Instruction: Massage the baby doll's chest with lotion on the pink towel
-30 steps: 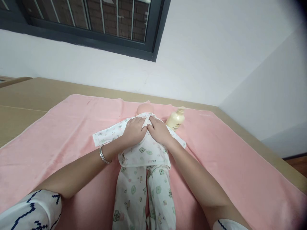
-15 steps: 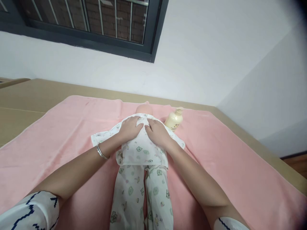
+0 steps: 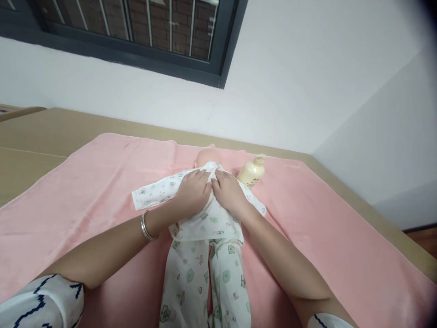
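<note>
A baby doll [image 3: 206, 157] lies on its back on a pink towel [image 3: 85, 182], dressed in a white printed shirt [image 3: 211, 221] and matching trousers [image 3: 205, 278]. My left hand [image 3: 193, 191], with a silver bangle at the wrist, rests flat on the left side of the doll's chest. My right hand [image 3: 228, 191] lies on the right side of the chest, fingertips meeting the left hand near the collar. Both hands have fingers stretched out on the fabric. The doll's head is mostly hidden behind them.
A pale yellow pump bottle [image 3: 251, 172] lies on the towel just right of the doll's head. The towel covers a tan table [image 3: 41, 132] against a white wall, with a dark-framed window [image 3: 136, 41] above. The table's right edge runs diagonally.
Both hands stay on the doll's chest, shifting slightly along the shirt front. The view has wobbled a little.
</note>
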`<state>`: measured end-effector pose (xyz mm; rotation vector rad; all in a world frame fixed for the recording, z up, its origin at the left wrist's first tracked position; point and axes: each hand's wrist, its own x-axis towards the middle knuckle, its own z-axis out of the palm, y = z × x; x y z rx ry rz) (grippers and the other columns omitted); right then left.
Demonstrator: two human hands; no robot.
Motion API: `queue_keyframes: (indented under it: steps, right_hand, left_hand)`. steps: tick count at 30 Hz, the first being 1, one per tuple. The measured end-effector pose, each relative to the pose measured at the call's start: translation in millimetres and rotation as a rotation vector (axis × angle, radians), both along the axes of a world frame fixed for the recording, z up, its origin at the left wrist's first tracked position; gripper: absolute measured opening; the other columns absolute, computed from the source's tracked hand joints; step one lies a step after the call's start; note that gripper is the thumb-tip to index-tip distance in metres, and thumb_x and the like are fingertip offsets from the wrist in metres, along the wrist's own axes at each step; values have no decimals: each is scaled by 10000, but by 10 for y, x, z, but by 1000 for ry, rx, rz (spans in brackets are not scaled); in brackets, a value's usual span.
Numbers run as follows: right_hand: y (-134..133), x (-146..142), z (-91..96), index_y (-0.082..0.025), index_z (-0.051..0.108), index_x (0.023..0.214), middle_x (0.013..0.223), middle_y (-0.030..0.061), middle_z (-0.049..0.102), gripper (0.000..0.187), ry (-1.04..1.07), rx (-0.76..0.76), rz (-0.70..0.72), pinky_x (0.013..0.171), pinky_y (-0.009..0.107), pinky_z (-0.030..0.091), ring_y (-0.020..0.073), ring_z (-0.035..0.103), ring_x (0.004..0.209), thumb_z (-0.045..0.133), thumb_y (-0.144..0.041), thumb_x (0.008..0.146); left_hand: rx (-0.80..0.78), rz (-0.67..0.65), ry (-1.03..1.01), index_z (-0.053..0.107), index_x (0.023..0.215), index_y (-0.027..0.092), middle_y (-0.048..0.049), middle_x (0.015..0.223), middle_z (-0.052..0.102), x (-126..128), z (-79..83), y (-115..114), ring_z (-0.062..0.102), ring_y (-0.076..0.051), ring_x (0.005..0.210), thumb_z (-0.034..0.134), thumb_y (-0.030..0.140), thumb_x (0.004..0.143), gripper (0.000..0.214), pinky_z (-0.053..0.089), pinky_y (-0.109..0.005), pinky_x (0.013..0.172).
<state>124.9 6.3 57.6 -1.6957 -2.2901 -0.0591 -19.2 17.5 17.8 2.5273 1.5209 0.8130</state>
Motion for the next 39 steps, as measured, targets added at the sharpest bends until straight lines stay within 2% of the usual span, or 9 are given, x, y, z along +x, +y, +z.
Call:
queue_keyframes:
  steps: [5,9,13,19,22,28,30,34,39]
  right_hand:
    - [-357,-171,148,-144,657,1089,1134,172,708,313,-148,-50,6,960,414,432,315,625,1082,371,-217,986]
    - [-111,-51,54,-116,623,1234,1378,177,615,381,-7,-51,-12,1068,401,397,299,546,1282,359,-281,1014]
    - [56,0,-56,-75,554,1354,1456,187,555,447,40,-76,-63,1136,453,346,301,495,1352,322,-265,1022]
    - [-294,-197,-18,-62,462,1474,1553,190,441,552,-14,-110,-26,1188,525,293,350,366,1464,295,-367,1045]
    - [-274,-189,-20,-90,496,1454,1540,171,465,526,4,-88,-29,1189,520,295,341,374,1462,309,-360,1043]
    - [54,6,-32,-130,618,1277,1402,147,610,385,74,-55,-2,1133,454,368,283,502,1353,376,-246,1002]
    - [46,7,-30,-114,580,1336,1460,157,559,419,73,-87,-4,1154,485,340,301,460,1392,369,-262,1005]
    - [-140,-100,-46,-55,344,1540,1632,182,296,589,15,-163,-22,1215,567,207,358,261,1511,330,-337,1023]
    - [-162,-120,-55,-80,330,1557,1636,157,299,618,46,-181,0,1225,547,196,341,235,1525,302,-415,1039]
  left_hand:
    - [-141,41,19,508,1404,104,-154,1481,547,-147,51,281,502,-268,1379,280,300,1011,496,390,-435,1153]
    - [-48,81,131,484,1425,44,-205,1483,529,-26,31,40,474,-341,1398,307,281,1002,516,368,-509,1152]
    - [36,66,164,499,1421,58,-200,1491,524,68,34,-176,441,-354,1425,355,222,975,496,350,-517,1162]
    - [-82,-32,44,503,1411,158,-130,1498,533,-120,67,125,472,-283,1407,316,262,1004,461,392,-472,1153]
    - [-82,22,43,498,1410,141,-142,1508,518,-103,23,143,461,-307,1409,317,278,1005,464,374,-495,1160]
    - [2,83,84,478,1446,91,-170,1537,478,43,-43,-113,399,-345,1451,309,279,1007,507,339,-521,1179]
    - [-10,59,80,476,1455,101,-158,1540,479,20,-22,-83,399,-336,1453,327,274,998,510,343,-519,1179]
    - [-120,25,16,487,1453,132,-110,1548,482,-103,51,135,418,-278,1451,321,266,994,507,334,-471,1202]
    - [-144,54,-25,540,1396,130,-127,1502,533,-116,21,223,480,-272,1402,333,298,998,479,365,-452,1180]
